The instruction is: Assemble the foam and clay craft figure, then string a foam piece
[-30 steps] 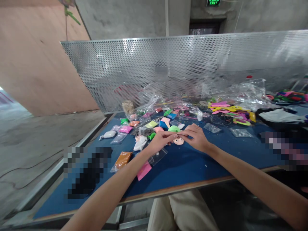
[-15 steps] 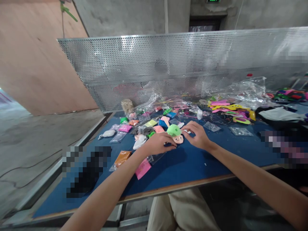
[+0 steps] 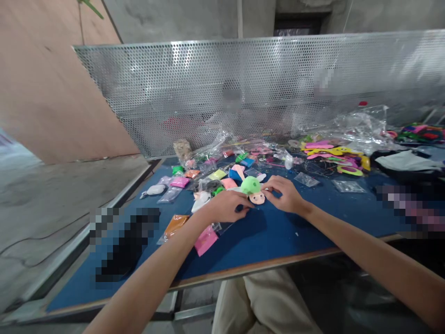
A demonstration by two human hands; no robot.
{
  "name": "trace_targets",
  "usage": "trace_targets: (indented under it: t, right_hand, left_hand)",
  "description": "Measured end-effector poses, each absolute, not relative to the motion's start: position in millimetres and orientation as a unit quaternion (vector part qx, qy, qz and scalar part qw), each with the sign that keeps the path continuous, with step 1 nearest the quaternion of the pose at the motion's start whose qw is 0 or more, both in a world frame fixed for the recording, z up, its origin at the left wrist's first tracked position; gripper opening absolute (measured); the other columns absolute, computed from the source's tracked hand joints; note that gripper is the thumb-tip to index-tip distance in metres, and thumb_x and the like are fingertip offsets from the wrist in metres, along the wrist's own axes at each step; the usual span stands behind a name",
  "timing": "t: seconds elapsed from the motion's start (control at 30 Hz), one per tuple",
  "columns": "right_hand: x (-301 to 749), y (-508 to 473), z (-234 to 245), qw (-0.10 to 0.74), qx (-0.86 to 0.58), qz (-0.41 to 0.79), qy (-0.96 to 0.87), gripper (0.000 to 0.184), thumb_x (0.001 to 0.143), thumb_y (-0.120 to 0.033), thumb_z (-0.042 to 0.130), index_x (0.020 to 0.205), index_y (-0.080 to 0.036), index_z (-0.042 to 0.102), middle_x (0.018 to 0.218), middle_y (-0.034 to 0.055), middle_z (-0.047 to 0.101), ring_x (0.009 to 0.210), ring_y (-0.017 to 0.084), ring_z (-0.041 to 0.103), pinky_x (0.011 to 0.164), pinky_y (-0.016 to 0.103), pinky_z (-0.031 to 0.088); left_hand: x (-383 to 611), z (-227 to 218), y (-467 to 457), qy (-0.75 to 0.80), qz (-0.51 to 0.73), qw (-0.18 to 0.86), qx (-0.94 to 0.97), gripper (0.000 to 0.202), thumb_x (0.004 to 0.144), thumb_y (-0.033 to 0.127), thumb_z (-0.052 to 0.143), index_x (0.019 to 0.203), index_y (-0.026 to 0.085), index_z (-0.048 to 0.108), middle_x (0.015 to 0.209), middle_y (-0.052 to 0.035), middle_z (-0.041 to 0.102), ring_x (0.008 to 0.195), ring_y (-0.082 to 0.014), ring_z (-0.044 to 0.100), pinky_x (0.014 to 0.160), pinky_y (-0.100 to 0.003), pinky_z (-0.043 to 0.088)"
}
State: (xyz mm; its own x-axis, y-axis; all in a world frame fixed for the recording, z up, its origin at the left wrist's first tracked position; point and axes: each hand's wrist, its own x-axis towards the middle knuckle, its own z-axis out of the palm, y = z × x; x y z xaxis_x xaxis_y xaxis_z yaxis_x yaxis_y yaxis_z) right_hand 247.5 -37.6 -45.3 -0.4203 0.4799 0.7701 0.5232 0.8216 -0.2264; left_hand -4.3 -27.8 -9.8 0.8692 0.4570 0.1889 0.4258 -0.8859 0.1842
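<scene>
A small soft-clay figure (image 3: 251,185) lies on the blue table between my hands, with a rounded light-green top and long pale ear-like pieces. Its pale pink face (image 3: 257,198) has two small eyes and points towards me. My left hand (image 3: 231,206) is curled, its fingertips at the face's left edge. My right hand (image 3: 287,194) pinches with thumb and forefinger at the figure's right side, where the green part meets the face. Left of my left hand is a white clay piece (image 3: 200,202). Orange-brown (image 3: 176,226) and pink (image 3: 206,240) packets lie nearer me.
Several coloured clay packets (image 3: 179,181) and a white rounded case (image 3: 155,189) lie to the left. Yellow and pink foam shapes (image 3: 330,152) are piled at the back right near clear plastic (image 3: 361,127). A perforated metal screen (image 3: 208,88) stands behind the blue table (image 3: 278,241).
The camera view has tilted slightly. Both hands stay by the figure; my right fingertips have shifted slightly against its right side.
</scene>
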Motion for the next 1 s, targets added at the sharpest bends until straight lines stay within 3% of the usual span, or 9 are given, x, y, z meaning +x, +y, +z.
trace_targets:
  t: [0.2,0.4,1.0]
  right_hand:
    - [250,-44,-58,0.350,-0.179,-0.022,-0.919,0.021,0.088,-0.021,0.058,0.104,-0.022,0.071,0.076,0.0033,0.066,0.066,0.015,0.055,0.066,0.032,0.040]
    - [249,-48,-59,0.267,-0.138,-0.062,-0.952,0.036,0.088,-0.024,0.054,0.122,-0.018,0.064,0.078,0.0047,0.066,0.069,0.017,0.056,0.066,0.032,0.041]
    - [244,-49,-53,0.203,-0.165,-0.057,-0.964,0.038,0.092,-0.028,0.050,0.125,-0.016,0.063,0.085,0.0072,0.068,0.075,0.018,0.059,0.069,0.032,0.042]
  left_hand:
    - [-24,-4,-14,0.272,0.152,0.047,0.949,0.027,0.085,0.018,0.053,0.097,0.024,0.077,0.086,-0.0020,0.075,0.072,-0.0148,0.066,0.071,-0.025,0.045]
    - [-30,-7,-6,0.270,0.172,0.051,0.946,0.027,0.084,0.017,0.053,0.095,0.023,0.077,0.071,-0.0010,0.072,0.061,-0.0130,0.060,0.066,-0.024,0.043]
    - [-27,-8,-6,0.265,0.173,0.079,0.945,0.026,0.086,0.020,0.053,0.095,0.022,0.077,0.069,-0.0014,0.070,0.054,-0.0106,0.055,0.060,-0.023,0.042]
